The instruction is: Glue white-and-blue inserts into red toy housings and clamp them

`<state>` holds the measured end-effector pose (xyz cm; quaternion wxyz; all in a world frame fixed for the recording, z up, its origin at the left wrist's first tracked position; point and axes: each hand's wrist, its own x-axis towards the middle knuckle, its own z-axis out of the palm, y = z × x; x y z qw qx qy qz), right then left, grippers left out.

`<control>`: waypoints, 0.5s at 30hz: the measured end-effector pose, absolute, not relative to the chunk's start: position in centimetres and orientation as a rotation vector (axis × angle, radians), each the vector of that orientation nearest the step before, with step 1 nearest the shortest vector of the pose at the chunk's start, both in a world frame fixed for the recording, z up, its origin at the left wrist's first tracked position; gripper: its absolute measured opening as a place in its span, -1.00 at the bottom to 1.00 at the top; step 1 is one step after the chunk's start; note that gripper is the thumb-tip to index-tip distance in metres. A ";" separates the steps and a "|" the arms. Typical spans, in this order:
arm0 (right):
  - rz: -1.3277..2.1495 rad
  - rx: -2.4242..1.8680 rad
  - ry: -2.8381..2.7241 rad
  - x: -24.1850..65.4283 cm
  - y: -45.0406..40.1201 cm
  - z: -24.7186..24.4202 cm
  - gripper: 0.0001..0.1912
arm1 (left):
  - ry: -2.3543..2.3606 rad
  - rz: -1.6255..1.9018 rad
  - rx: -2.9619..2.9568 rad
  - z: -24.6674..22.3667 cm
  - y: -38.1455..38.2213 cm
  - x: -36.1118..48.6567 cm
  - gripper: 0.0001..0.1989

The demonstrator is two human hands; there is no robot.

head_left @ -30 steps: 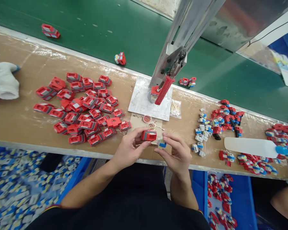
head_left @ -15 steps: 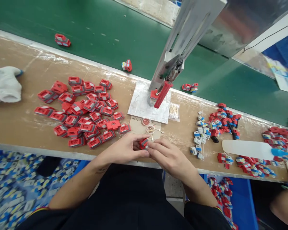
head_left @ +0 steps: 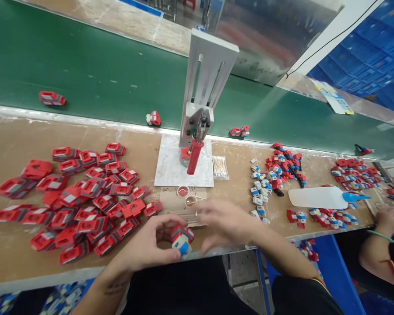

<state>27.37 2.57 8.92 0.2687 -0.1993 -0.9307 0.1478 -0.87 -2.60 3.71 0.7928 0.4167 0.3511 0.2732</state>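
Note:
My left hand (head_left: 151,245) grips a small toy piece (head_left: 181,240), red on top with a white and blue part at its lower end, between thumb and fingers. Just right of it, my right hand (head_left: 225,223) is blurred, its fingers apart and nothing visible in them. Beyond my hands lie two small round pots, one with red content (head_left: 183,191) and one with a cotton swab (head_left: 192,199) across it. Many red pieces (head_left: 92,223) are heaped on the left. White and blue pieces (head_left: 258,200) lie to the right.
A metal press with a red handle (head_left: 195,156) stands on a white plate (head_left: 164,168), beside bagged swabs (head_left: 219,167). Behind runs a green belt (head_left: 111,92) carrying a few pieces. A white bottle (head_left: 318,197) lies at right, near another person's hand (head_left: 389,221).
The camera view has shifted, and the bench sits lower and further left. My right hand has moved away from my left. A white and blue part now shows on the held piece.

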 end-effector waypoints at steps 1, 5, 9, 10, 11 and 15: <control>0.313 -0.724 -2.521 29.5 5.3 9.3 -0.62 | 0.724 0.636 0.868 3.5 -2.7 -1.2 -0.43; -0.122 -1.885 -2.422 37.4 18.9 9.2 -0.66 | 0.699 0.774 0.807 3.2 -2.6 -2.3 -0.40; -0.071 -2.145 -2.509 39.2 28.0 7.7 -0.59 | 0.767 0.815 0.751 4.0 -2.4 -2.4 -0.36; -0.049 -2.135 -2.524 39.0 28.9 7.6 -0.64 | 0.793 0.847 0.718 4.2 -2.5 -2.3 -0.36; -0.034 -2.130 -2.533 38.6 29.4 7.8 -0.69 | 0.809 0.882 0.693 4.3 -2.6 -2.1 -0.37; -0.036 -2.062 -2.476 37.9 26.1 10.7 -0.69 | 0.823 1.045 0.715 4.4 -2.7 -0.9 -0.43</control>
